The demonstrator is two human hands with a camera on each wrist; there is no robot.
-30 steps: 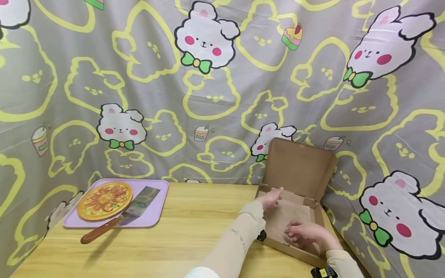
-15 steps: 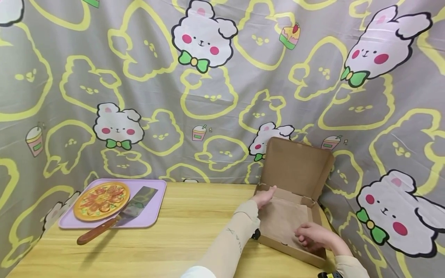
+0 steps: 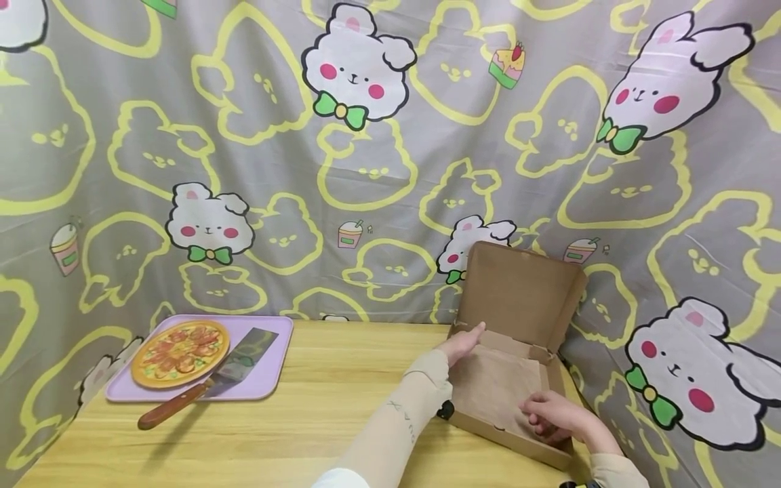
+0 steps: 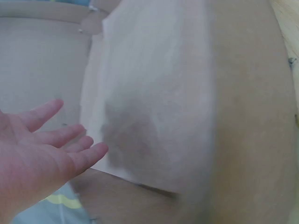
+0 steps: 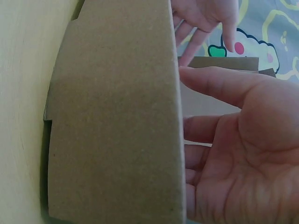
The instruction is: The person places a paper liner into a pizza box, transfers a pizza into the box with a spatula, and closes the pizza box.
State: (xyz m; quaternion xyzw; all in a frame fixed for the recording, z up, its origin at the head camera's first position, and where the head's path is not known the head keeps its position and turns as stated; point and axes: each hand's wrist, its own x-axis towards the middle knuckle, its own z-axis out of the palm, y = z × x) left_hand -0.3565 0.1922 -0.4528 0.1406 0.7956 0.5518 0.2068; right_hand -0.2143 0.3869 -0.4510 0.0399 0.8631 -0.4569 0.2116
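Reaches with the right hand (image 3: 552, 415) into the near right part of an open cardboard box (image 3: 509, 442), with its fingers loosely bent and gripping nothing. Cannot tell touching from hovering there. In the right wrist view, stretches the thumb to the edge of a box wall and tucks the other fingertips behind it. Has brown paper (image 3: 500, 379) lying over the bottom of the box, between the right fingers and the left ones. Holds the left hand (image 3: 462, 344) farther off, at the left side of the box, with its fingers nearly straight, slightly apart and gripping nothing. Just beyond the left fingertips, has the lid (image 3: 518, 291) standing open from the far edge of the box. Well left of both hands' fingers, has a spatula (image 3: 247, 356), with its metal blade over a lilac tray (image 3: 271, 379) on a wooden table (image 3: 342, 400) and its wooden handle past the near rim. Just beside the blade, has a round pizza (image 3: 179, 352). Farthest from the fingers, meets a grey cloth (image 3: 378, 156) printed with yellow outlines and white rabbit faces.
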